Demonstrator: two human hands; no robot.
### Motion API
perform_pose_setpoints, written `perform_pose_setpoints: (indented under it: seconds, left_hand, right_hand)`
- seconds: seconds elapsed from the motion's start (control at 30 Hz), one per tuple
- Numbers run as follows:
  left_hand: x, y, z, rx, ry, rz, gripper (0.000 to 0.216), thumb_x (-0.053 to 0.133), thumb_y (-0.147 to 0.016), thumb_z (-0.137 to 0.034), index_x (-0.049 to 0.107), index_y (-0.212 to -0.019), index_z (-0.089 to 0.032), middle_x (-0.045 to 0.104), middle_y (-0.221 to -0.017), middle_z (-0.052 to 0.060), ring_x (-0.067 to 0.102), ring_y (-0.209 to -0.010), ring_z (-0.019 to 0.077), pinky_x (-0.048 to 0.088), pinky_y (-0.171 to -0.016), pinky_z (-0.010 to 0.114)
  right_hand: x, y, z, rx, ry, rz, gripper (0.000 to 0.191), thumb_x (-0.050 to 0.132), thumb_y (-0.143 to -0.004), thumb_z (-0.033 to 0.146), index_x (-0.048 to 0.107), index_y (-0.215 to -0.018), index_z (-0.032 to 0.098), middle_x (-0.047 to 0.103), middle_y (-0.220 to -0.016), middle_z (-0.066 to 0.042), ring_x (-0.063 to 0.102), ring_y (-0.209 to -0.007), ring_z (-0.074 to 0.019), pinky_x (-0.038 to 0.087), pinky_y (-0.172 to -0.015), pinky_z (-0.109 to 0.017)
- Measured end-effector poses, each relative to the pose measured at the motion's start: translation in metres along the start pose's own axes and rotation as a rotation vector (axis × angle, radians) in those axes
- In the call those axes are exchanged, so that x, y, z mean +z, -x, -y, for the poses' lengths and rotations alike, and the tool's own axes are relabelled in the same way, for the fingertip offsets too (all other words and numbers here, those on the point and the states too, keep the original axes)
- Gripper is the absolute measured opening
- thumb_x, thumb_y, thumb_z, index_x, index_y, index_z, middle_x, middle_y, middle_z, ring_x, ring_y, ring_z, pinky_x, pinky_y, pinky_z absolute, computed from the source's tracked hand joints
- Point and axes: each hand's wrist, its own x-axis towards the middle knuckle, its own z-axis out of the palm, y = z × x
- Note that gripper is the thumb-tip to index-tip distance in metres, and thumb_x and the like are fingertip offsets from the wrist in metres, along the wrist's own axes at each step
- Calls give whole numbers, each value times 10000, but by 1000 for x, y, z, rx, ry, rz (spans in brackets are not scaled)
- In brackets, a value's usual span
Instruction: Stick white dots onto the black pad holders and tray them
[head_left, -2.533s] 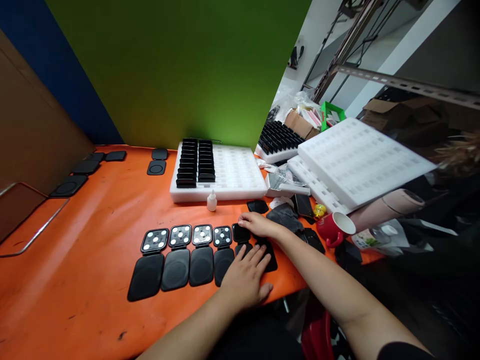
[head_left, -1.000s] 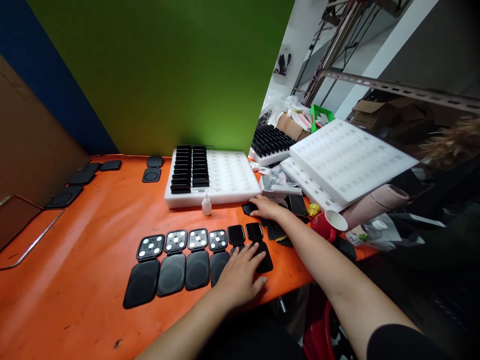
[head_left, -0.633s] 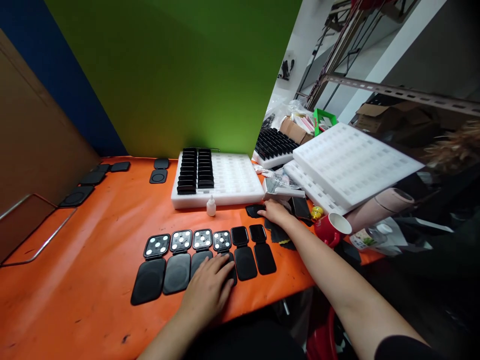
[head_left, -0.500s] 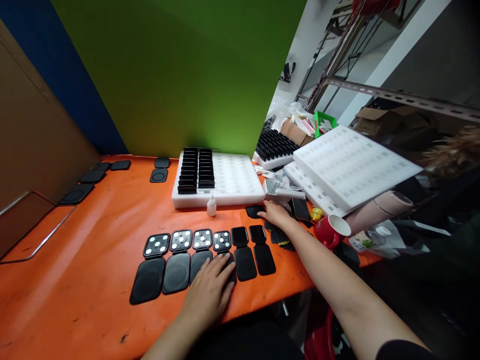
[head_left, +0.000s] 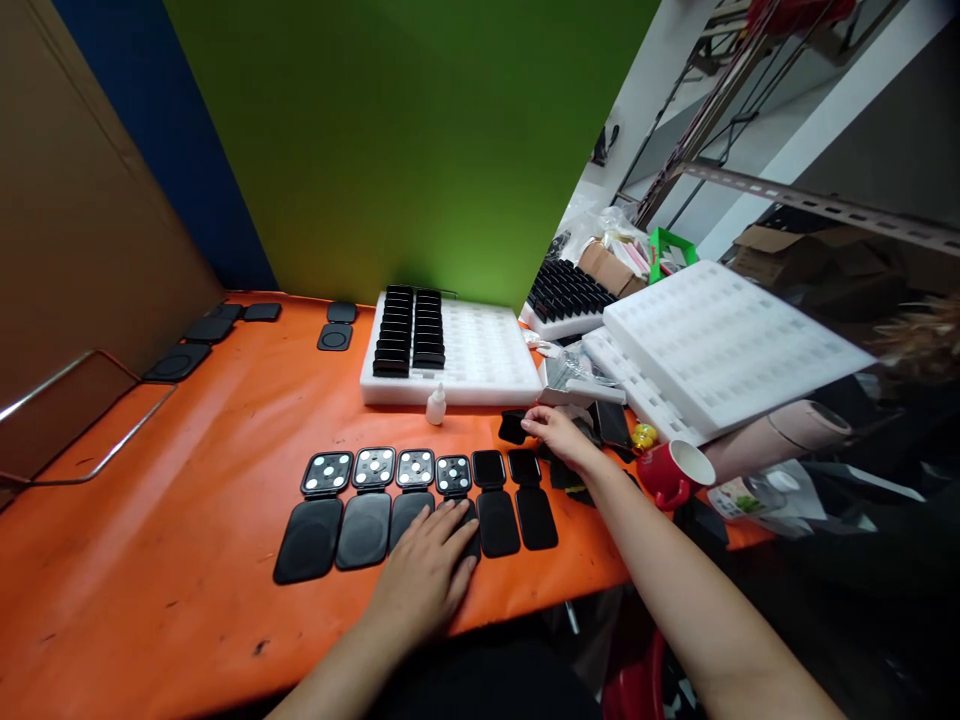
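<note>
My left hand (head_left: 429, 565) lies flat, fingers outstretched, on the lower half of a black hinged folding pad (head_left: 453, 474) near the table's front edge. That pad belongs to a row of several. White round dots sit on the upper halves of the left-hand pads, such as the leftmost pad (head_left: 327, 473); the two at the right end, including the end pad (head_left: 535, 518), show plain black. Between the thumb and fingers of my right hand (head_left: 551, 430) is a thin black square piece (head_left: 513, 427), tilted up by one edge, beside a pile of similar black pieces (head_left: 574, 475).
A white foam tray (head_left: 491, 350) with two columns of upright black pieces stands behind a small white dropper bottle (head_left: 436, 405). To the right are a red mug (head_left: 667, 475), stacked foam trays (head_left: 727, 340) and a yellow trinket (head_left: 643, 437). A wire stand (head_left: 97, 470) is at the left.
My right hand's fingers have closed on the thin black piece and lifted its edge. My left hand stays on the same pad. The whole view has shifted slightly.
</note>
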Motion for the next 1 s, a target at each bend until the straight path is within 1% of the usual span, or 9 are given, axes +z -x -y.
perform_pose_setpoints:
  seconds: [0.07, 0.17, 0.23, 0.33, 0.43, 0.6, 0.77, 1.0]
  left_hand:
    - [0, -1, -1, -5, -2, 7, 408, 426, -831, -297, 453, -1237, -271, 444, -1337, 32, 407, -1213, 237, 305, -1025, 472]
    - [0, -1, -1, -10, -2, 15, 411, 427, -830, -292, 449, -1240, -272, 440, -1340, 32, 399, -1219, 235, 298, -1028, 470]
    - [0, -1, -1, -11, 3, 18, 411, 430, -829, -289, 448, -1240, -275, 436, -1343, 29, 397, -1221, 233, 293, -1031, 468]
    - [0, 0, -2, -9, 11, 10, 411, 440, -825, -284, 452, -1235, -275, 435, -1344, 28, 395, -1222, 233, 290, -1032, 471]
    - [0, 0, -2, -13, 15, 5, 408, 442, -823, -281, 454, -1230, -270, 440, -1340, 28, 396, -1221, 233, 295, -1027, 477]
    - [0, -1, -2, -20, 23, 8, 408, 451, -817, -280, 457, -1225, -273, 442, -1338, 27, 399, -1219, 234, 301, -1024, 480]
    - [0, -1, -2, -19, 30, 9, 412, 454, -816, -276, 453, -1229, -276, 444, -1336, 28, 395, -1222, 234, 292, -1028, 480]
    - [-1, 0, -2, -24, 34, 3, 414, 462, -809, -270, 458, -1223, -275, 443, -1337, 28, 394, -1222, 235, 290, -1028, 481]
  right_hand:
    - [18, 7, 11, -22, -105, 85, 239, 431, -804, 382, 512, -854, 162, 555, -750, -12, 514, -625, -120, 422, -590, -242]
    - [49, 12, 27, -48, -220, 182, 222, 455, -791, 379, 518, -809, 167, 532, -698, 6, 499, -586, -107, 421, -554, -225]
    - [65, 12, 34, -55, -266, 211, 205, 450, -793, 363, 512, -782, 168, 515, -675, 13, 488, -575, -103, 417, -545, -220]
    - [79, 11, 37, -56, -292, 223, 191, 443, -797, 344, 507, -760, 168, 497, -654, 17, 467, -562, -102, 403, -532, -219]
    - [84, 11, 36, -56, -286, 219, 184, 459, -793, 335, 515, -749, 166, 499, -657, 13, 461, -577, -107, 382, -530, -217]
    - [83, 10, 35, -75, -282, 235, 175, 469, -795, 328, 519, -738, 171, 498, -652, 16, 449, -578, -107, 358, -528, -214]
    - [80, 8, 35, -104, -306, 274, 173, 479, -795, 332, 523, -748, 172, 489, -656, 21, 442, -581, -102, 362, -534, -211]
    - [84, 8, 30, -87, -382, 291, 210, 462, -797, 374, 490, -745, 173, 458, -631, 28, 435, -540, -92, 380, -502, -208]
